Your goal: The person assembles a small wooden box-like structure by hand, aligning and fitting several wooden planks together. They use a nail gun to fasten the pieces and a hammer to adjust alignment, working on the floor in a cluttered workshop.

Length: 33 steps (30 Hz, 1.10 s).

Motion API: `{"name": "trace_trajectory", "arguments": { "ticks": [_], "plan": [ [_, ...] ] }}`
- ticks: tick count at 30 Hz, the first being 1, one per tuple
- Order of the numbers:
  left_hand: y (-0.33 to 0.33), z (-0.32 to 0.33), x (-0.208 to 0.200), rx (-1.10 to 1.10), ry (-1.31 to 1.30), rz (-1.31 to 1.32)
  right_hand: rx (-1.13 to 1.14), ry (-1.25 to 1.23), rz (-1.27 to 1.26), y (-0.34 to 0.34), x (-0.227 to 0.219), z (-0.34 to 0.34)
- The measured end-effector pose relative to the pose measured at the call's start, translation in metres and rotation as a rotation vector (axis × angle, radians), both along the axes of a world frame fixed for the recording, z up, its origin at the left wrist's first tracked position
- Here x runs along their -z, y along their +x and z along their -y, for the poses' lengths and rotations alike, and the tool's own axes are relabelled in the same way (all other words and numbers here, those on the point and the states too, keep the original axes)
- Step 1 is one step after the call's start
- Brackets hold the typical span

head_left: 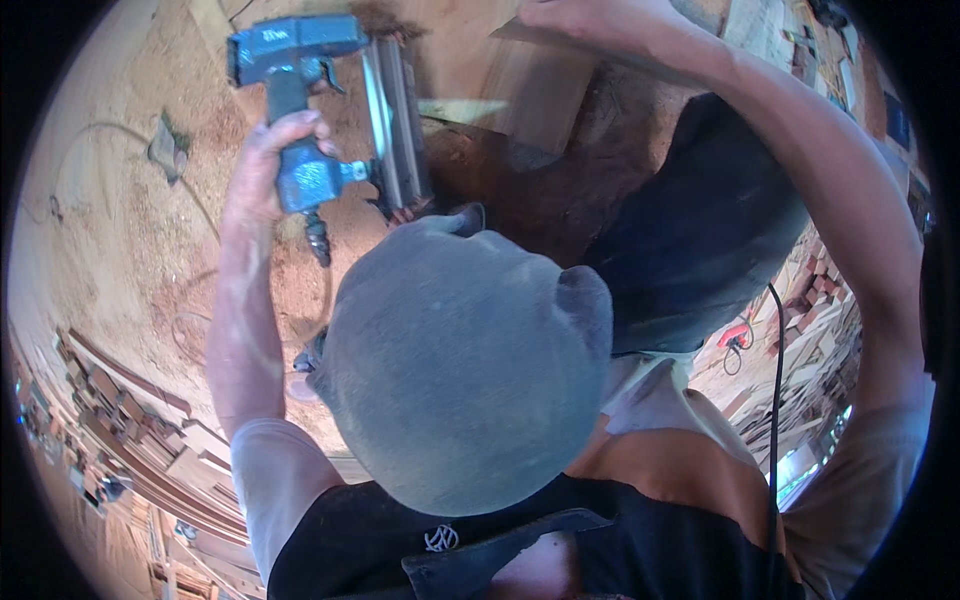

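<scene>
At the upper left, my left hand [285,150] is wrapped round the grip of a blue nail gun [305,185]. The gun's long metal magazine [395,120] stands on its right side, and an air hose fitting [317,238] hangs from its lower end. My right arm arcs in from the right, and my right hand [575,12] is at the top edge, partly cut off. Its fingers are closed on the end of a thin wooden board [600,48]. Pale wooden pieces [545,100] lie below that hand. A rounded grey cloth shape [460,370] hides the middle.
Sawdust covers the floor [130,240], where an air hose [205,210] curves along the left. Stacked wood strips [150,450] lie at the lower left. More cut wood pieces [820,285] and a small red tool [733,335] are at the right. Dark cloth [700,230] fills the right middle.
</scene>
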State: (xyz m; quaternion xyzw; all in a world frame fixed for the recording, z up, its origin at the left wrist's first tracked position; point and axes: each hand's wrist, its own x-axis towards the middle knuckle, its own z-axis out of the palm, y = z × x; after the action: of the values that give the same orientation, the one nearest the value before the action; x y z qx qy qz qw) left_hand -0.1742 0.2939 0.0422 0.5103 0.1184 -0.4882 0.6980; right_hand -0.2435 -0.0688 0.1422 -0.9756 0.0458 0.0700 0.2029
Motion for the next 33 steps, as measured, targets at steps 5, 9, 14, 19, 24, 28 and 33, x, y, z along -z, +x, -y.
{"name": "trace_trajectory", "arguments": {
  "ticks": [5, 9, 14, 19, 24, 28, 33],
  "plan": [
    [-0.012, 0.026, 0.036, -0.04, -0.153, -0.158, -0.011, 0.022, -0.074, 0.005, 0.007, 0.004],
    [-0.005, 0.036, 0.041, -0.043, -0.179, -0.146, -0.042, -0.012, -0.048, 0.006, 0.007, 0.004],
    [-0.001, 0.045, 0.038, -0.016, -0.202, -0.155, -0.068, -0.018, 0.026, 0.005, 0.015, 0.008],
    [-0.007, 0.041, 0.033, -0.001, -0.209, -0.156, -0.219, 0.007, -0.023, 0.006, 0.017, 0.009],
    [-0.021, 0.035, 0.04, -0.053, -0.02, -0.207, -0.06, -0.064, -0.004, 0.002, 0.008, 0.007],
    [-0.026, 0.034, 0.021, 0.363, 0.72, 0.496, -0.024, -0.069, -0.009, -0.003, 0.005, 0.007],
    [-0.041, 0.08, -0.011, 0.019, 0.749, 1.31, 0.027, -0.069, -0.067, -0.003, -0.001, 0.005]
  ]
}}
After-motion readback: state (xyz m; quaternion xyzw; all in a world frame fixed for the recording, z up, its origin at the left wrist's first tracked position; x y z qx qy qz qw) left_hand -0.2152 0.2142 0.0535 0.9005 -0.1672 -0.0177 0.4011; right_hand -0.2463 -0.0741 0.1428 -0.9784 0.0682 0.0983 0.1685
